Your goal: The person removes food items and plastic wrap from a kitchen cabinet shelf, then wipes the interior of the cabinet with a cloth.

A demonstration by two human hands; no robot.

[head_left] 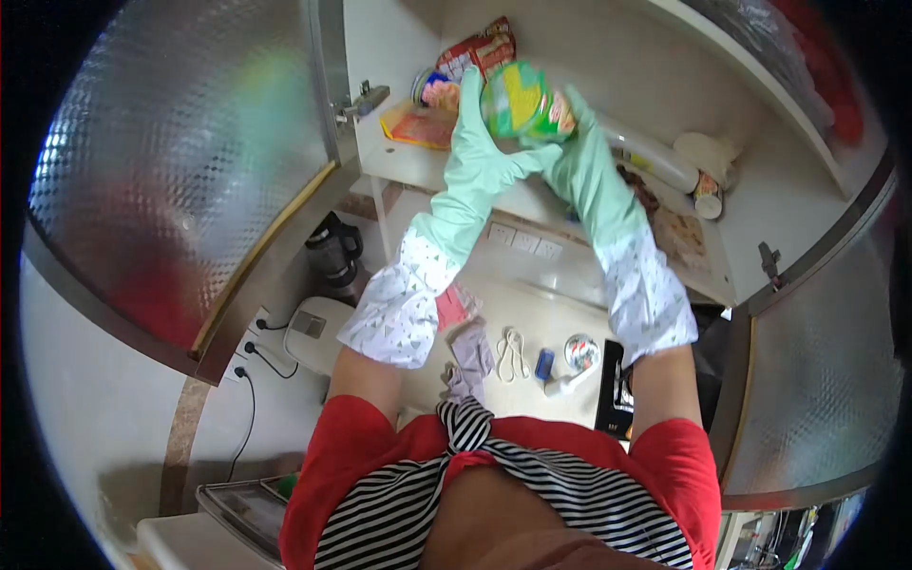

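Observation:
Both my hands wear pale mint rubber gloves with white patterned cuffs and are raised into an open wall cabinet. Between them is a green and yellow package (518,103), slightly blurred; its exact kind is unclear. My left hand (478,133) holds its left side, fingers pointing up and thumb spread below. My right hand (581,133) grips its right side, with some fingers hidden behind it. Close to my left hand on the shelf are a red snack bag (480,49), a jar with a blue rim (437,91) and a flat red and yellow packet (418,127).
Frosted glass doors stand open at left (180,161) and right (807,380). Deeper right on the shelf lie a clear roll (651,160) and a small canister (708,197). Below, the counter (513,304) carries cloths (468,356), a cord (513,356), a blue can (544,364) and a black kettle (332,249).

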